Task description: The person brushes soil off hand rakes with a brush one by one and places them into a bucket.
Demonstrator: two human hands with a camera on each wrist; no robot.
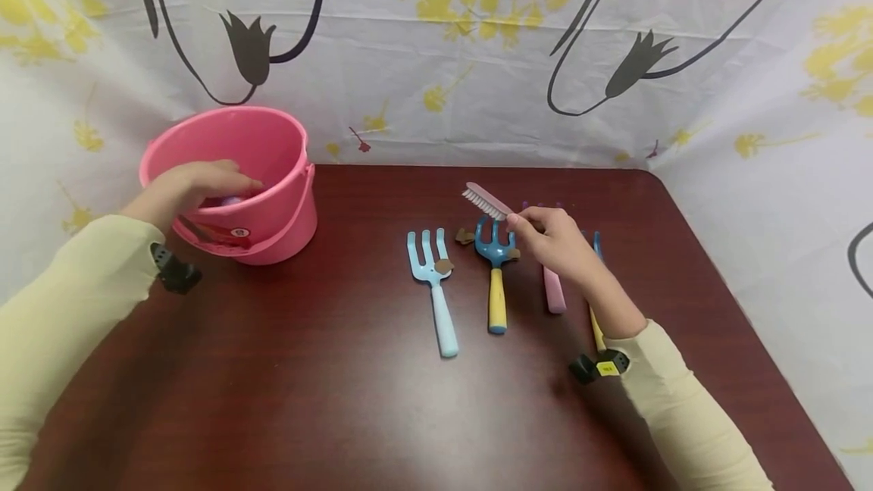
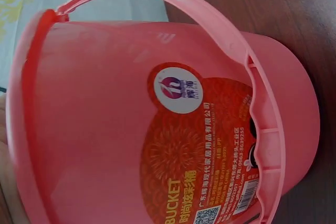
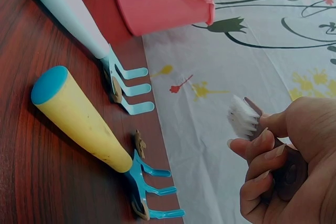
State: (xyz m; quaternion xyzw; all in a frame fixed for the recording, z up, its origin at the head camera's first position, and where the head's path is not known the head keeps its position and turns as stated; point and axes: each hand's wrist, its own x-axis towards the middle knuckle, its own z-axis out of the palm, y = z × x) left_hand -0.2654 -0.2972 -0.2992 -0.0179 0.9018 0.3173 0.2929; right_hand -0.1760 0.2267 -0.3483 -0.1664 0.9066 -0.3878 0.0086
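Observation:
A small pink brush (image 1: 489, 200) with white bristles is gripped by its handle in my right hand (image 1: 555, 241). Its bristles (image 3: 244, 118) face left in the right wrist view. Below it on the table lies a blue garden hand fork (image 1: 496, 248) with a yellow handle. My left hand (image 1: 204, 179) reaches over the rim of a pink bucket (image 1: 293, 226) at the left, its fingertips inside. A bit of something purplish (image 1: 232, 201) shows under that hand, and I cannot tell if the fingers hold it. The left wrist view shows mostly the bucket's printed label (image 2: 178, 145).
A light blue hand fork (image 1: 436, 294) lies left of the yellow-handled one. Brown pieces (image 1: 465, 236) sit on and beside the forks. A pink-handled tool (image 1: 554, 290) and another yellow-handled tool (image 1: 596, 328) lie partly behind my right arm. A patterned white cloth (image 1: 436, 59) stands behind the table.

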